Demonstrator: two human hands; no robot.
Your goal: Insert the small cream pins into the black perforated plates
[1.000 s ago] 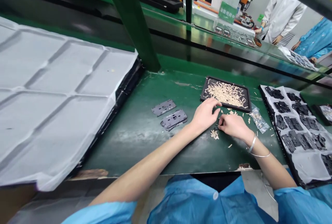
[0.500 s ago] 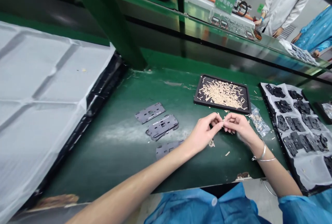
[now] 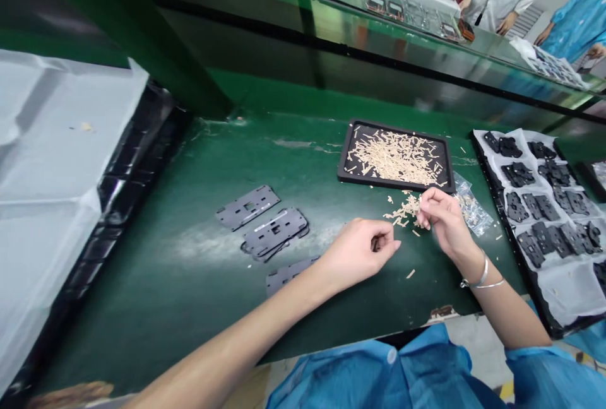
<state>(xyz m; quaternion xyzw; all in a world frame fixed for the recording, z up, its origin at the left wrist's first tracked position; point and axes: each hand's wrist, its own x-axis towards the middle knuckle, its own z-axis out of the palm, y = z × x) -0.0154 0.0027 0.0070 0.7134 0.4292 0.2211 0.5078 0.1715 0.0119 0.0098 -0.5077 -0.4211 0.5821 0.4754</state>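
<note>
My left hand [image 3: 362, 246] hangs over the green table with its fingers curled and the thumb close to the index finger. Whatever it may hold is hidden. Above the right edge of a loose heap of small beige strips [image 3: 403, 209], my right hand [image 3: 444, 218] has thumb and fingertips pinched together. I cannot make out what lies between them. More of the same strips fill a shallow black tray [image 3: 347, 177] just behind the heap. Left of my left hand lie flat dark grey plates [image 3: 277, 230] with cut-outs, some stacked; my forearm partly covers the nearest one [image 3: 286, 273].
A clear plastic bag [image 3: 476, 213] lies beside my right hand. On the right stands a lined tray [image 3: 563, 289] of black parts; on the left, a large white-lined tray [image 3: 42, 257]. A green post [image 3: 156, 49] and rail rise behind. Two people stand beyond.
My hands, which were together at the fingertips, have separated. The left has moved down and left; the right stays by the strip heap, which is now more visible. The camera view has shifted.
</note>
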